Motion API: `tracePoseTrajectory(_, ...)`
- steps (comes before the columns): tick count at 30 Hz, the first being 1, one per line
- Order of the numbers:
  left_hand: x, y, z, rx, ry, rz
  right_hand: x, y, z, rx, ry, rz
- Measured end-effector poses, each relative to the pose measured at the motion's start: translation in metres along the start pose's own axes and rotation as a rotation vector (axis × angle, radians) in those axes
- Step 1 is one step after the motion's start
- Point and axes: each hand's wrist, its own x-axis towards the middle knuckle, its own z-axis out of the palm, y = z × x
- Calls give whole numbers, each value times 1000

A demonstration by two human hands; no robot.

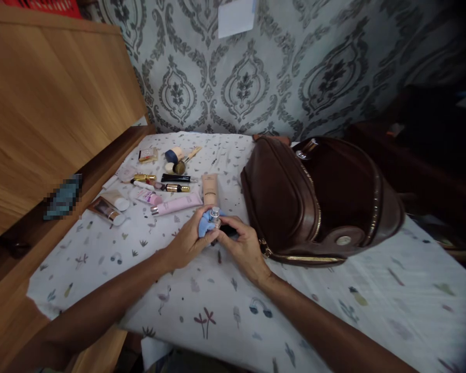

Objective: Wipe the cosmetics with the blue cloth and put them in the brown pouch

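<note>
Near the middle of the table, my left hand (190,237) is closed round a light blue cloth (205,224) and a small clear bottle (215,213) with a silvery top. My right hand (243,246) meets it from the right, its thumb and fingers pinched at the bottle's side. A dark object, too hidden to name, shows under the right fingers. Just behind the hands stands or lies a beige tube (209,189), with a pink tube (177,203) lying to its left. Right of my right hand is an open brown leather bag (281,194) with gold zips.
Several cosmetics lie at the back left, among them a compact (148,155), a blue-lidded jar (173,155), a black tube (176,178) and a brown-gold tube (106,211). A wooden panel (62,88) borders the left side; patterned wallpaper (243,88) rises behind.
</note>
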Motion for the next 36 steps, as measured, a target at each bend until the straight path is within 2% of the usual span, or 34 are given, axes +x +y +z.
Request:
tracePoseTrajectory(5,-2,-7,3,146,-33,33,0,-2,-1,30,35,37)
tracePoseTrajectory(8,-3,-8,7,206,-8,15,1,-3,-1,49,43,68)
tracePoseTrajectory(11,-2,-7,9,123,36,-62,2,-3,0,70,17,82)
tracePoseTrajectory(14,0,-8,4,-49,70,-127,1,-4,0,55,-27,63)
tracePoseTrajectory(19,4,-14,-15,-270,153,-162,-1,-4,-4,-213,-86,-21)
tracePoseTrajectory(24,7,-15,-25,-413,229,-352,0,1,-7,-537,-201,-72)
tracePoseTrajectory(27,8,-14,-26,-449,257,-435,1,3,-10,-624,-242,-90)
tracePoseTrajectory(31,8,-14,-29,-477,254,-486,4,1,-14,-466,-223,54)
tracePoseTrajectory(33,9,-14,-32,-496,199,-492,5,-2,-14,-285,-168,138)
tracePoseTrajectory(36,9,-14,-37,-539,96,-433,8,-6,-11,0,-110,186)
